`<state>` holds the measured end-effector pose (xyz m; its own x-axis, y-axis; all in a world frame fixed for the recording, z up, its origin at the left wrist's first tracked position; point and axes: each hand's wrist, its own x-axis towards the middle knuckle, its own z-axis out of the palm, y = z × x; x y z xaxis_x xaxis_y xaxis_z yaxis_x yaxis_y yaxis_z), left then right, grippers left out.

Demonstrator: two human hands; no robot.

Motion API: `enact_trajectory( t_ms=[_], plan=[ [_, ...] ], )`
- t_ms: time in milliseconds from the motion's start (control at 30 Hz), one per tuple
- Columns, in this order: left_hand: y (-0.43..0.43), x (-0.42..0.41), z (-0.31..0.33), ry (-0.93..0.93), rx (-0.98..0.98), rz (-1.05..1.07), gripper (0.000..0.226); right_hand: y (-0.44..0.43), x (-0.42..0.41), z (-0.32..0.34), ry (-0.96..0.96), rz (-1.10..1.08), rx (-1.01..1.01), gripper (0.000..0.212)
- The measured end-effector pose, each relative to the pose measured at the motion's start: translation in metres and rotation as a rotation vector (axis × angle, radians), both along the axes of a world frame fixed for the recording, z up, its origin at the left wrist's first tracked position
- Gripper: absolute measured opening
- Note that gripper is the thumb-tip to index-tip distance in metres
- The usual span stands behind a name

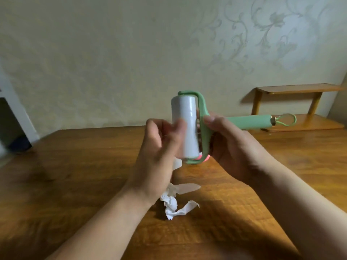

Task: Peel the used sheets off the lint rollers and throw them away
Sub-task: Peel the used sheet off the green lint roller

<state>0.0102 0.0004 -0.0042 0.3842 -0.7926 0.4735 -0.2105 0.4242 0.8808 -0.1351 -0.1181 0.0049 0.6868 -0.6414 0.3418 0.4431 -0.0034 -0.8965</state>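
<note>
At the centre of the frame a green lint roller (201,126) is held up above a wooden table (78,166), its white, smooth, cylindrical roll (185,128) standing nearly upright inside a curved green plastic frame. The long matte green handle (249,121) runs out to the right of the frame, ending in a brass-coloured collar and a thin green hanging loop (286,119).

The right hand (228,141) is closed around the neck of the roller where the frame meets the handle, thumb on top. The left hand (159,147) is motion-blurred against the lower left side of the roll, fingers curled towards it; whether it is pinching a sheet I cannot tell. A pale strip hangs blurred just below that hand.

Low in the centre, on the table under the left wrist, lies a crumpled wad of white used sheets (173,202), wrinkled, with a twisted tail curling right. Just behind it a flat, translucent, pointed strip (187,188) lies on the wood. A bit of pink, rounded plastic (201,157) peeks out under the roller's lower end; what it belongs to is hidden.

The table is glossy, warm brown, with visible grain. At the right edge stands a small wooden shelf (293,91) against embossed floral wallpaper (262,34).
</note>
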Motion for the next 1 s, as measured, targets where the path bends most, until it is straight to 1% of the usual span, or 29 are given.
enact_trajectory(
  t_ms=[67, 133, 167, 200, 300, 333, 400, 433, 500, 567, 600, 667, 700, 767, 833, 867, 933, 1000],
  plan=[
    [-0.002, 0.006, 0.003, 0.1, -0.003, -0.06, 0.059, -0.002, -0.003, 0.0, 0.04, -0.018, -0.004, 0.053],
    [-0.004, 0.009, 0.005, 0.113, -0.017, -0.074, 0.038, 0.0, -0.004, 0.0, 0.074, -0.015, -0.019, 0.059],
    [-0.004, 0.01, 0.006, 0.108, -0.023, -0.071, 0.03, 0.0, -0.003, -0.001, 0.081, -0.015, -0.025, 0.06],
    [-0.004, 0.01, 0.006, 0.108, -0.036, -0.063, 0.028, 0.0, -0.004, -0.002, 0.081, -0.018, -0.023, 0.058],
    [-0.002, 0.01, 0.009, 0.152, -0.075, -0.081, 0.034, 0.002, -0.002, 0.002, 0.049, -0.018, -0.07, 0.039],
    [-0.001, 0.01, 0.01, 0.168, -0.07, -0.124, 0.041, 0.002, -0.003, 0.003, 0.045, -0.007, -0.079, 0.038],
    [0.002, 0.012, 0.012, 0.194, -0.059, -0.217, 0.057, 0.002, -0.004, 0.003, 0.059, 0.019, -0.071, 0.046],
    [0.003, 0.012, 0.013, 0.204, -0.057, -0.259, 0.059, 0.002, -0.004, 0.004, 0.074, 0.021, -0.064, 0.052],
    [0.004, 0.009, 0.015, 0.202, -0.069, -0.297, 0.051, 0.002, -0.003, 0.003, 0.102, -0.018, -0.059, 0.061],
    [0.002, 0.004, 0.015, 0.164, -0.119, -0.26, 0.036, 0.005, -0.002, 0.006, 0.126, -0.093, -0.106, 0.064],
    [0.001, 0.001, 0.016, 0.142, -0.152, -0.234, 0.032, 0.007, -0.002, 0.008, 0.143, -0.16, -0.154, 0.067],
    [0.001, -0.002, 0.019, 0.109, -0.219, -0.179, 0.03, 0.012, -0.004, 0.009, 0.174, -0.337, -0.293, 0.075],
    [0.002, -0.003, 0.021, 0.097, -0.248, -0.158, 0.034, 0.014, -0.005, 0.01, 0.187, -0.436, -0.37, 0.072],
    [0.004, -0.003, 0.023, 0.074, -0.283, -0.13, 0.042, 0.02, -0.006, 0.012, 0.182, -0.542, -0.498, 0.049],
    [0.004, -0.001, 0.022, 0.054, -0.282, -0.101, 0.044, 0.026, -0.006, 0.017, 0.129, -0.504, -0.553, 0.024],
    [0.004, 0.0, 0.021, 0.049, -0.282, -0.097, 0.047, 0.029, -0.007, 0.019, 0.107, -0.46, -0.564, 0.016],
    [0.003, 0.001, 0.02, 0.022, -0.301, -0.086, 0.055, 0.032, -0.008, 0.02, 0.08, -0.394, -0.577, 0.014],
    [0.004, 0.003, 0.022, -0.04, -0.34, -0.062, 0.056, 0.034, -0.007, 0.021, 0.073, -0.342, -0.568, 0.018]
  ],
)
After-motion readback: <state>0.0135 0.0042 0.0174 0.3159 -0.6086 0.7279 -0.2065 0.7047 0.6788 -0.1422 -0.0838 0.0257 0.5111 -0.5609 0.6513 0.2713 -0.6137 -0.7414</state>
